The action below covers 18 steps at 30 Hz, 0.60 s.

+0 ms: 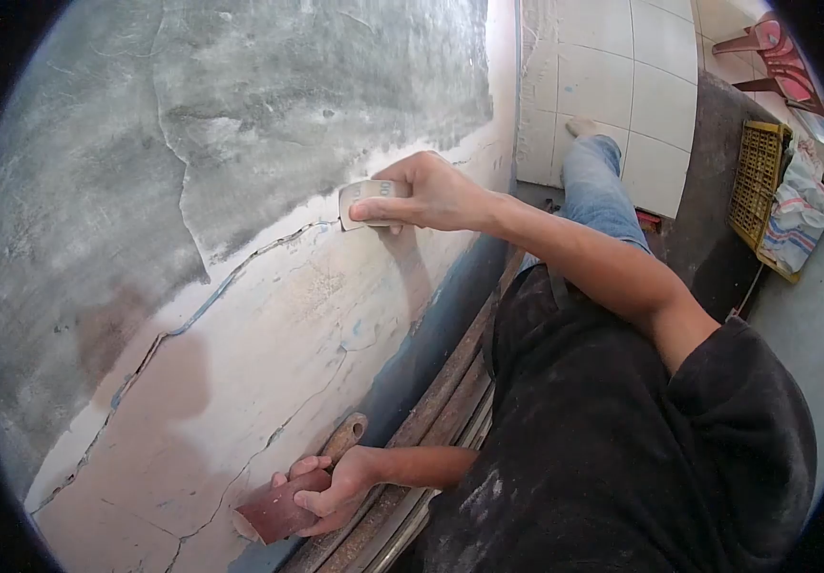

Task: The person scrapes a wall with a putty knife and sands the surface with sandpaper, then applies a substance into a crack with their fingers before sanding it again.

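1. Across the left of the scene, the wall (269, 325) fills most of what we see: grey patchy plaster far up, pale cracked coating nearer, with a ragged border between the 2.
2. Right of it, the person's leg (603, 191) in jeans stretches toward the far tiled floor. We judge the body lies along the wall so both arms can reach its face.
3. Rusty rails (441, 401) run along the wall's foot, between wall and body.
4. At the far right, a yellow crate (758, 181) with a cloth (799, 215) draped over it sits well apart from both hands.
5. The right hand (431, 196) reaches across to the border line, fingers closed flat on a folded piece of sandpaper (359, 201). It presses the paper against the wall, probably so the whole pad bears evenly.
6. The left hand (336, 487) rests low and near on the pale coating, fingers wrapped around a scraper (274, 511). We read this as parking the tool while bracing the body.
7. The scraper's reddish blade lies flat on the wall, with its wooden handle pointing up past the knuckles.
8. The sandpaper, smallest of all, shows only 1 pale corner beyond the fingertips, touching the wall right at the grey edge.
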Each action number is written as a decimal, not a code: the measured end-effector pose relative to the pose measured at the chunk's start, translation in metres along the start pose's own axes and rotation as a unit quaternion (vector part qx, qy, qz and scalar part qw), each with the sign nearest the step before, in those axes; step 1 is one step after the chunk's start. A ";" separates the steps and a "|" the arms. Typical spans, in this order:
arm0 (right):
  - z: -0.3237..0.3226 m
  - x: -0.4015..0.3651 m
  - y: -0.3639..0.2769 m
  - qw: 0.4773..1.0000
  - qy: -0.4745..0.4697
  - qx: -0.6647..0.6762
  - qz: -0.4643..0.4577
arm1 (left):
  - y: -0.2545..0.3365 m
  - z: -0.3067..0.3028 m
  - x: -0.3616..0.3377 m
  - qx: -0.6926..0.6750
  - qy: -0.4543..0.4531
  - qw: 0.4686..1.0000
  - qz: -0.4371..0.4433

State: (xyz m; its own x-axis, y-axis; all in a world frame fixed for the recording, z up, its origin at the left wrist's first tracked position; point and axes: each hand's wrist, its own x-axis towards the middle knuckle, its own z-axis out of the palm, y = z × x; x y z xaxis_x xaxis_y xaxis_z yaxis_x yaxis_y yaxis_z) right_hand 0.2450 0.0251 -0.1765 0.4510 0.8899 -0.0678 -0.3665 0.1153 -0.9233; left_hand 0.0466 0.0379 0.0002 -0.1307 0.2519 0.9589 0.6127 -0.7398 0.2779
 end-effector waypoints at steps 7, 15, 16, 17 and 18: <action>-0.004 0.000 -0.032 0.997 -0.033 0.031 -0.064 | 0.000 -0.002 -0.001 0.011 -0.004 1.000 -0.012; 0.009 0.005 -0.016 0.996 0.008 -0.080 -0.046 | 0.002 0.000 -0.001 0.038 -0.002 0.999 -0.004; 0.010 0.004 -0.018 0.998 0.016 -0.052 -0.037 | 0.002 0.001 -0.001 0.034 -0.001 0.999 -0.006; 0.012 0.004 -0.022 0.997 0.019 -0.060 -0.049 | 0.000 0.000 -0.001 0.022 0.000 1.000 -0.004; 0.017 0.005 -0.026 0.996 0.024 -0.067 -0.058 | -0.001 -0.001 -0.001 0.009 -0.003 1.000 -0.002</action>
State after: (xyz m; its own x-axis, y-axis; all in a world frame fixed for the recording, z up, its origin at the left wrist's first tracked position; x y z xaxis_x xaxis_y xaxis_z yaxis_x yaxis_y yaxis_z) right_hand 0.2429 0.0340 -0.1470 0.5238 0.8514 0.0271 -0.1993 0.1534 -0.9678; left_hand 0.0450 0.0375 -0.0010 -0.1290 0.2579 0.9575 0.6266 -0.7272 0.2803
